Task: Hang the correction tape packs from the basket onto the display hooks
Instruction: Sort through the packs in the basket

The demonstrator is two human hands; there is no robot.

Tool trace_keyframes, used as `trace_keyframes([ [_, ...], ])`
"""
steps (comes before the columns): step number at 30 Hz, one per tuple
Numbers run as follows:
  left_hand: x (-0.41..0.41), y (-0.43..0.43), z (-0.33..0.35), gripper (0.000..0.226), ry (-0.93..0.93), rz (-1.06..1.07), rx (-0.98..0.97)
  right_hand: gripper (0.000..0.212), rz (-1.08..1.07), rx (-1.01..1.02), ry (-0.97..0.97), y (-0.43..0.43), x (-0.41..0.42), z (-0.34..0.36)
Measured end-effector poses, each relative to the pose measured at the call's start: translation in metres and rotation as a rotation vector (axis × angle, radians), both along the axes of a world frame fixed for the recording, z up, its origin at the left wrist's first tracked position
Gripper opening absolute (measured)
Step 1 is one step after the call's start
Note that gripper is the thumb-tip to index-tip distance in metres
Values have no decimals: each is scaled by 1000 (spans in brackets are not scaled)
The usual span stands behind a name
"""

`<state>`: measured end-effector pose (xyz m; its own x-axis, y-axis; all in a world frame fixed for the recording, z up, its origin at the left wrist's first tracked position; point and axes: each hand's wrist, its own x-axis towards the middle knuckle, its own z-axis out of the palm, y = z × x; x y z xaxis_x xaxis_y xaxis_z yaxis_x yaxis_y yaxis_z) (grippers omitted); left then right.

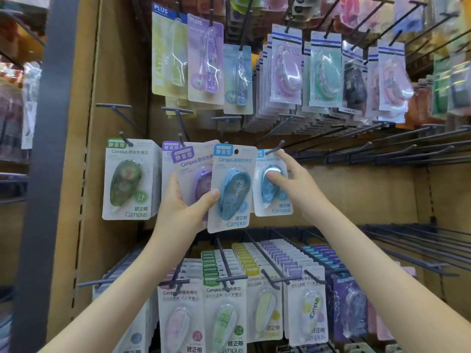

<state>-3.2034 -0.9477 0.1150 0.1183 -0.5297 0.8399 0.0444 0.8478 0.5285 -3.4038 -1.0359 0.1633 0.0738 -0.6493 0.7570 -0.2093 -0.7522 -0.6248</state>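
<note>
My left hand (182, 207) grips two Campus correction tape packs fanned out: a blue pack (233, 189) in front and a purple pack (196, 174) behind it. To the right, another blue pack (271, 184) hangs at the tip of a dark display hook (276, 147). My right hand (295, 182) touches this pack, thumb on its blister and a finger up by the hook. A green pack (128, 179) hangs on the hook to the left. The basket is out of view.
The row of hooks (382, 149) to the right of my right hand carries no packs. Above hang PLUS packs (204, 59) and several pastel packs (323, 72). Below, full hooks of Campus refills (226, 307) reach toward me. A wooden side panel (84, 149) bounds the left.
</note>
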Motion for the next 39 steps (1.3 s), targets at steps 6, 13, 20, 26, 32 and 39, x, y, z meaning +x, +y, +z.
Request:
trace_keyframes([
  [6,3,-4,4,56,-93,96,-17,40,-405,-55,146,5,11,-2],
  [13,-13,-4,4,47,-142,70,-41,40,284,-45,9,54,17,-29],
  [20,-15,-4,-4,39,-151,209,-58,47,214,-43,-190,47,-14,-27],
  [26,16,-5,-6,43,-167,338,29,67,111,-56,-112,39,-31,-16],
  [32,32,-7,-5,45,-58,292,93,68,33,-111,-70,39,-25,-6],
  [39,35,-6,0,43,43,180,107,53,-64,-88,-25,46,-20,-10],
])
